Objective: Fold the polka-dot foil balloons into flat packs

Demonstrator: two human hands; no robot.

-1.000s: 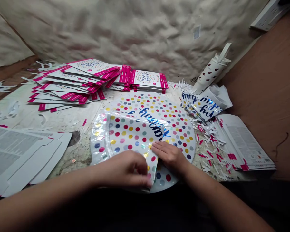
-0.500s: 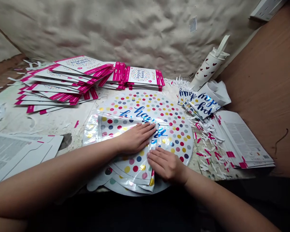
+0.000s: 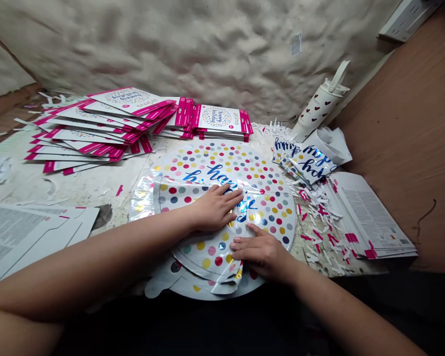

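A flat, polka-dot foil balloon is partly folded over on itself, on top of a round foil balloon with blue lettering that lies flat on the table. My left hand presses on the folded layer, palm down and fingers apart. Below and to its right, my right hand rests over the fold's right edge, fingers stretched out and thumb apart. The balloon's grey tail sticks out at the front left. Parts of the print are hidden under both hands.
Pink-edged card packs are heaped at the back left, with a neater pile beside them. To the right are folded foil balloons, a heart-patterned tumbler, paper scraps and printed cards. More printed sheets lie left.
The folded layer has shifted slightly to the right. My left hand's fingers have spread wider, and my right hand has moved a little right and down, its thumb now apart.
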